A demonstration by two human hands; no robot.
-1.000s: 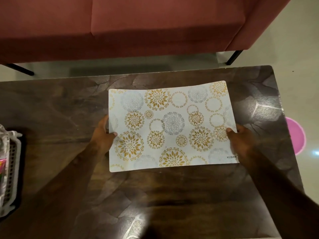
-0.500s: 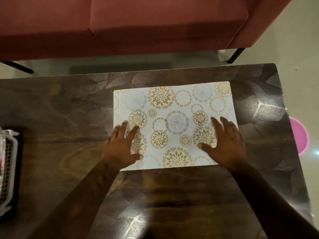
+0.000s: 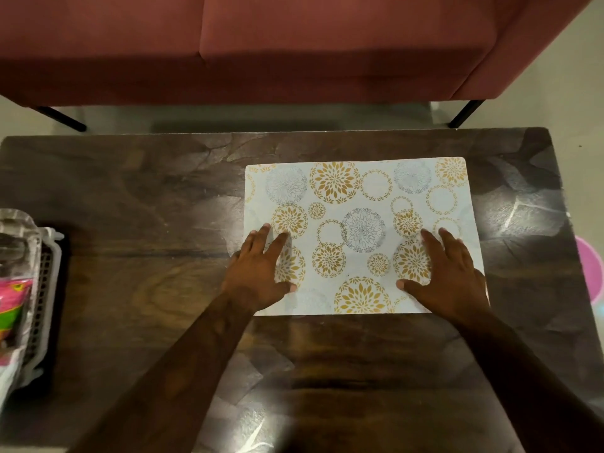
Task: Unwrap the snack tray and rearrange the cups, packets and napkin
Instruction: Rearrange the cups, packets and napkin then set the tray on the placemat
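A white placemat (image 3: pixel 359 197) printed with gold and grey floral circles lies flat on the dark wooden table (image 3: pixel 147 256). My left hand (image 3: pixel 261 273) rests palm down on its near left part, fingers spread. My right hand (image 3: pixel 447 273) presses flat on its near right part, fingers apart. Neither hand holds anything. At the far left edge stands a white slotted snack tray (image 3: pixel 45 289), covered in clear wrap, with a pink and green packet (image 3: pixel 13 305) inside; most of it is cut off by the frame.
A red sofa (image 3: pixel 294 44) on black legs stands beyond the table's far edge. A pink round object (image 3: pixel 591 269) sits on the pale floor to the right of the table. Bare table surface lies between the tray and the placemat.
My hands let go of the placemat's side edges and now lie flat on top of it. The view has shifted left, showing more of the tray.
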